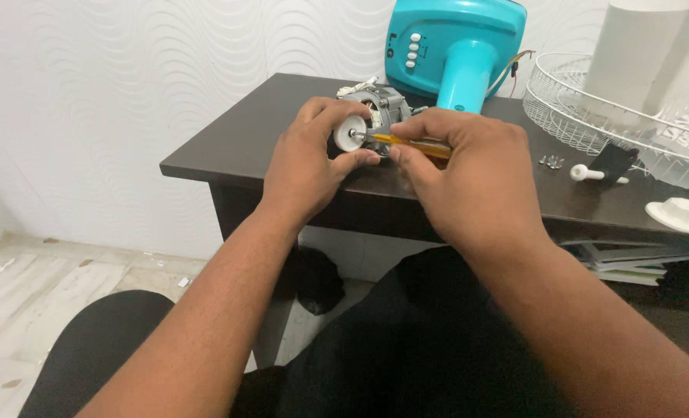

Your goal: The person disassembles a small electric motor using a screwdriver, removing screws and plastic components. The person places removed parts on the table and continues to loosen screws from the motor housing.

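Note:
A small grey metal motor [383,104] lies on the dark table [243,139], with a white round wheel [350,134] on its near end. My left hand [309,159] wraps around the wheel and holds it. My right hand [468,174] grips a screwdriver with a yellow handle [414,142]; its tip points left into the middle of the white wheel. Both hands hide much of the motor.
A teal fan base [457,46] with white buttons stands behind the motor. A white wire fan guard [592,101] and a white fan body sit at right. Loose screws [551,162], a white knob [590,173] and a white cap [677,214] lie nearby. Papers are stacked under the table.

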